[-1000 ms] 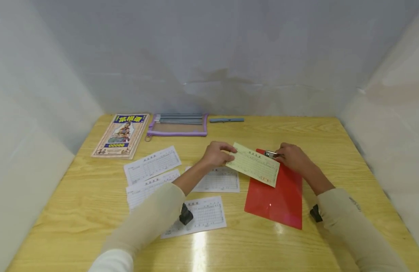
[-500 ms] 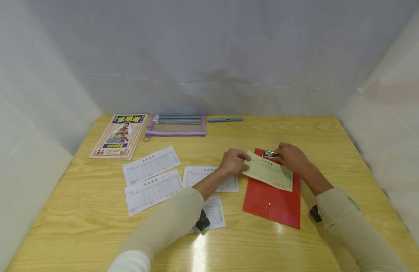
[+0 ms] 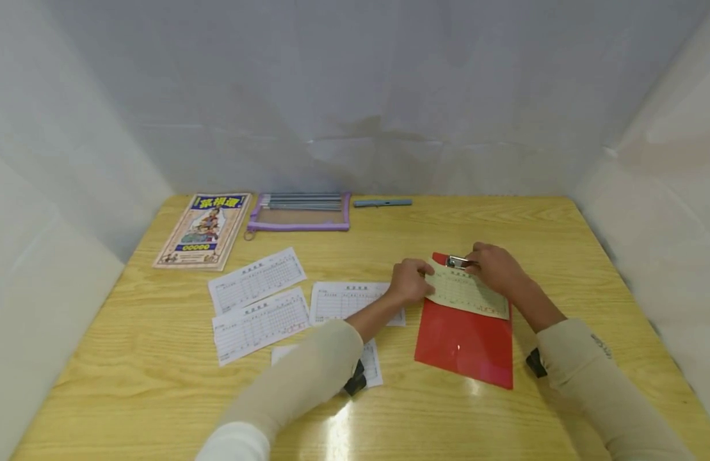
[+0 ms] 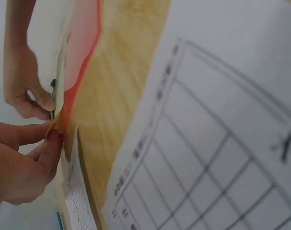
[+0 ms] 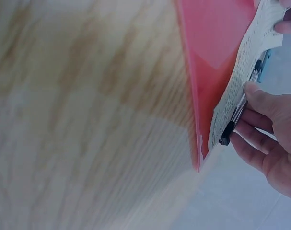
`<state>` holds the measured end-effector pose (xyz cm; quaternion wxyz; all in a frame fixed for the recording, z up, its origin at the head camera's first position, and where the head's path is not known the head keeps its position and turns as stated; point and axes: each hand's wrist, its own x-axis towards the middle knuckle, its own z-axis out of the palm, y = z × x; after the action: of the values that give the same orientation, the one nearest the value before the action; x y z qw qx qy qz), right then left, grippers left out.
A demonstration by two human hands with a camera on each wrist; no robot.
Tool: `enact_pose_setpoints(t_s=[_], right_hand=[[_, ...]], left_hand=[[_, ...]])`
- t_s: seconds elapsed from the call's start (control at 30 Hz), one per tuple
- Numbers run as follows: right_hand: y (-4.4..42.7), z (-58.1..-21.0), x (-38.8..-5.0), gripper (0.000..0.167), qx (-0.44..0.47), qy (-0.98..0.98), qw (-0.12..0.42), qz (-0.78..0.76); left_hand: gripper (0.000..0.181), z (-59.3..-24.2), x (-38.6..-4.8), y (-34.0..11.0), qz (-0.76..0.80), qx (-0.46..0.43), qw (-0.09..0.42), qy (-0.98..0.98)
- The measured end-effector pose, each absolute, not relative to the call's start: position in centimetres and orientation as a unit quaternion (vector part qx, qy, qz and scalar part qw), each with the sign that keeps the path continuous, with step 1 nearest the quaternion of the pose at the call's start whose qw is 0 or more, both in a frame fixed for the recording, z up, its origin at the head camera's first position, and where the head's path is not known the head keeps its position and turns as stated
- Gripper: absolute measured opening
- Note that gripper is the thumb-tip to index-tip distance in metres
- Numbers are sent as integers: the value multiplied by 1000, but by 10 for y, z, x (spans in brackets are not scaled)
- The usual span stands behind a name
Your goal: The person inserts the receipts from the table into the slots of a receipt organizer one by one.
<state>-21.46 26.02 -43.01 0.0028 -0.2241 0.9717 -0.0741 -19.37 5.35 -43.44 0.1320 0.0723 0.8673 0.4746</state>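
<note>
A yellow printed slip [image 3: 467,296] lies over the upper half of a red clipboard [image 3: 464,346]. My left hand [image 3: 411,280] pinches the slip's left edge between thumb and fingers. At the top of the board, my right hand [image 3: 495,266] grips the metal clip [image 3: 459,261]. The right wrist view shows the thumb and fingers on the clip [image 5: 238,108], with the slip [image 5: 231,91] right against it. Whether the slip's top edge is under the clip I cannot tell.
Several white printed slips [image 3: 261,323] lie to the left of the clipboard, one partly under my left forearm. Farther back are a booklet [image 3: 205,230], a purple-edged mesh pouch [image 3: 299,226] with pencil-like sticks, and a blue pen [image 3: 382,203].
My left hand has carried the yellow slip rightward until it lies over the board's upper part, near the clip. My right hand has stayed on the clip.
</note>
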Motion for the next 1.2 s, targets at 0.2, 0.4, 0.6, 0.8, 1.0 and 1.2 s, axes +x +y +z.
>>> enact_pose_setpoints(t_s=[0.2, 0.4, 0.6, 0.8, 1.0, 1.2], right_hand=[[259, -430, -213, 20, -231, 971, 2, -57], [258, -432, -212, 19, -241, 969, -9, -62], [258, -434, -211, 16, -259, 964, -38, -47], [258, -435, -210, 13, -269, 961, -56, -44], [259, -436, -212, 13, -268, 961, -58, -42], [260, -436, -211, 10, -268, 961, -55, -44]], left_hand=[[36, -439, -190, 63, 485, 75, 98, 866], [37, -441, -186, 65, 470, 77, 75, 876], [37, -440, -184, 68, 433, 100, 61, 894], [36, -440, -186, 71, 431, 98, 53, 895], [35, -442, -189, 73, 428, 93, 50, 898], [34, -443, -192, 75, 426, 94, 54, 898]])
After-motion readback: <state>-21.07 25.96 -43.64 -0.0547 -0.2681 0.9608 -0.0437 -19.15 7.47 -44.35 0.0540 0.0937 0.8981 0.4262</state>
